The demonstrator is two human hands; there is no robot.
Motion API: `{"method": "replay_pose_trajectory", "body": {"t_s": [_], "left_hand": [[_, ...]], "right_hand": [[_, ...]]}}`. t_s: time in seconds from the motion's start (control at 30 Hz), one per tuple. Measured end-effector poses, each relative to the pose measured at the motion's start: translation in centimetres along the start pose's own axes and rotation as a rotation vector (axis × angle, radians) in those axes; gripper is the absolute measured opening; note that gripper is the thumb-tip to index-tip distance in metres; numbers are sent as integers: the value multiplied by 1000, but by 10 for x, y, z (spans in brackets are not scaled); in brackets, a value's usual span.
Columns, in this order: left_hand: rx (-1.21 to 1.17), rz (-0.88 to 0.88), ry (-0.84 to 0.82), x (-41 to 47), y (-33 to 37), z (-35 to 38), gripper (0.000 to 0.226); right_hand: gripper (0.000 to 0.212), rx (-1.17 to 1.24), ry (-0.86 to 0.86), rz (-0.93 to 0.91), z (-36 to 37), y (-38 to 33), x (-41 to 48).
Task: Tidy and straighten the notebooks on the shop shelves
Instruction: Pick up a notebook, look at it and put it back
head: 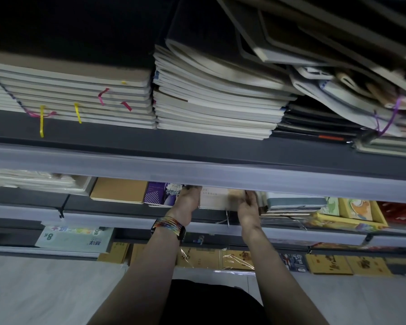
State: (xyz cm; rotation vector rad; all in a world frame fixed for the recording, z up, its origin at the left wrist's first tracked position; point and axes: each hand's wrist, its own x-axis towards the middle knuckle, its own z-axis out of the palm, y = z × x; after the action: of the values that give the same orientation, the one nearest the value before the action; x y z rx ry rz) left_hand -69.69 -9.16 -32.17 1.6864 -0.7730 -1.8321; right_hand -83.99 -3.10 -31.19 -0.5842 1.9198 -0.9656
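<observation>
The left hand (187,200), a woven band (171,225) at its wrist, lies flat against the left side of the stack (215,198). Its fingertips are hidden under the rail (220,175), so I cannot tell its grasp. The stack, pale thin notebooks, sits on the second shelf between both hands. The right hand (248,207) looks to be grasping the stack's right edge, fingers curled round it.

Judging by the soft covers, the stack is probably light but floppy and apt to fan out or slide. It is best squeezed at both sides, low down, and then tapped square.

Left of the stack lie a brown notebook (118,190) and, just beside the left hand, a purple one (159,193). Right of it sit teal notebooks (295,201), then a yellow box (359,213).

The shelf is dark and shallow, and the rail overhangs it, leaving little headroom. Above the stack, more piles crowd the upper shelf. Below it are further shelves and a pale floor (45,289).
</observation>
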Motion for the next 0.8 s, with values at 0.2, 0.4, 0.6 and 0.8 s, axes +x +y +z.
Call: {"method": "replay_pose_trajectory", "body": {"t_s": [0.2, 0.4, 0.6, 0.8], "left_hand": [[-56, 19, -10, -5, -1, -2, 33], [-86, -11, -35, -10, 1, -4, 16], [-103, -10, -28, -20, -3, -7, 21], [-103, 30, -22, -29, -3, -4, 12]], "right_hand": [[38, 47, -1, -16, 0, 4, 6], [49, 80, -11, -6, -2, 7, 5], [51, 178, 4, 11, -2, 10, 2], [48, 208, -23, 23, -6, 16, 6]]}}
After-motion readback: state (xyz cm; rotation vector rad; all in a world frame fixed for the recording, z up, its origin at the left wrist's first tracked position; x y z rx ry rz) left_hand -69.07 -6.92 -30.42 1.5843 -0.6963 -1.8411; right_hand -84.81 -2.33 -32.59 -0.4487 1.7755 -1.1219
